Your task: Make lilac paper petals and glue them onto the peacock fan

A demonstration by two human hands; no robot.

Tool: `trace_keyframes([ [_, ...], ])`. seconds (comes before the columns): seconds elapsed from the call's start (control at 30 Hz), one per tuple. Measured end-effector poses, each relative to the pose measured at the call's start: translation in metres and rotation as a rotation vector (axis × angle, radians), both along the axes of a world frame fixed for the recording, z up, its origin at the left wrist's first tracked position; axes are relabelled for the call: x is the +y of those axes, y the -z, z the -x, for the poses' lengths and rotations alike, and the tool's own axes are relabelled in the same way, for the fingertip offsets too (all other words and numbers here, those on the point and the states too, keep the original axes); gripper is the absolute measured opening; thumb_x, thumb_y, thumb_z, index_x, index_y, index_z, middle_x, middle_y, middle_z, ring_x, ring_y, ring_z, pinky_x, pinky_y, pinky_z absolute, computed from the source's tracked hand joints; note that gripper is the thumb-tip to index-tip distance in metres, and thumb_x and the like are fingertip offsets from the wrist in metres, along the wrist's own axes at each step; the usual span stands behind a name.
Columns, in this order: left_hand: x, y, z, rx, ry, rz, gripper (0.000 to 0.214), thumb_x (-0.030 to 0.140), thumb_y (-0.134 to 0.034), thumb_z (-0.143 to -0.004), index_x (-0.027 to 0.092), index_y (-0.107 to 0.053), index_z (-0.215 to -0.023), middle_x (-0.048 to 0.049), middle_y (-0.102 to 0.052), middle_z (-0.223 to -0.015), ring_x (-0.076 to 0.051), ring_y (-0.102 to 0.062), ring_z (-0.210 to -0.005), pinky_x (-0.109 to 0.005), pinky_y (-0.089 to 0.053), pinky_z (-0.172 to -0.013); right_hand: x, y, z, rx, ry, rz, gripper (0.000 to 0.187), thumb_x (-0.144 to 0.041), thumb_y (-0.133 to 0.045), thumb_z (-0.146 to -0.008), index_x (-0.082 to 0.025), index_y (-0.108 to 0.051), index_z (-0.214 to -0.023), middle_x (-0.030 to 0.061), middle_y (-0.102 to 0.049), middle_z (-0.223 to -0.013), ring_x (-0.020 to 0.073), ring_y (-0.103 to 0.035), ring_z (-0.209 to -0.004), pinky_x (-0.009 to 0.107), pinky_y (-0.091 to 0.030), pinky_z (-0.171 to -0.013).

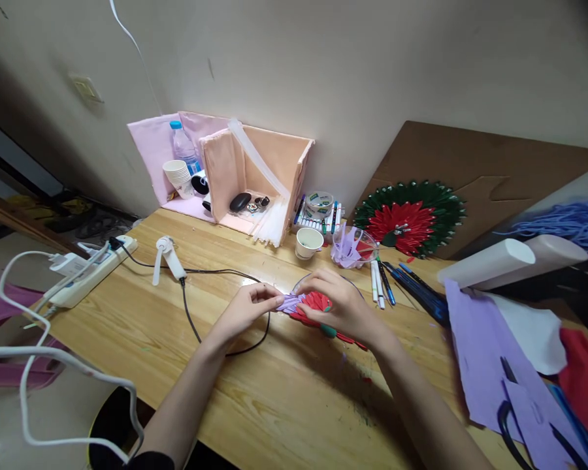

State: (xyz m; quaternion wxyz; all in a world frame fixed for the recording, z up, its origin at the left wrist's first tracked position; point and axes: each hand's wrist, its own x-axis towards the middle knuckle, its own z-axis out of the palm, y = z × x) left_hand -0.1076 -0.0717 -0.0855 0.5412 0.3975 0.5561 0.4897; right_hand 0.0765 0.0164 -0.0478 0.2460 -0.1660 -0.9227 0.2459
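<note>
Near the middle of the table lies a round flower craft [316, 301] with red petals, some green ones and a purple folded petal [290, 303] at its left edge. My left hand [255, 307] pinches this purple petal between thumb and forefinger. Curved over the flower, my right hand [340, 307] has its thumb and forefinger on either side of the flower's left part, by the purple petal. The palm and other fingers hide much of the craft. A glue gun [171, 258] with a black cord rests to the left.
Behind the hands stand a paper cup [308, 243], a clear bowl [353, 247] of purple and red pieces, and markers [377, 284]. A peach box [255, 163] is against the wall. Purple felt [475, 359] and scissors [507, 418] lie right; a power strip [88, 274] sits left.
</note>
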Motion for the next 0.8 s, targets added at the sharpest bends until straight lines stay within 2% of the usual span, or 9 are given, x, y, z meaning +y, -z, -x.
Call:
trace_keyframes([
  [0.8,-0.001,0.000,-0.004,-0.035,0.050,0.020,0.020,0.030,-0.069,-0.067,0.013,-0.069,-0.077,-0.0068,-0.069,-0.076,-0.016,-0.061,-0.073,-0.026,-0.046,-0.072,0.001,0.011,0.000,0.008,-0.029,-0.044,0.003,-0.016,-0.058,-0.076,-0.018,-0.058,-0.077,0.0051,-0.059,-0.077,0.0172,-0.051,-0.073,0.029,-0.041,-0.064],
])
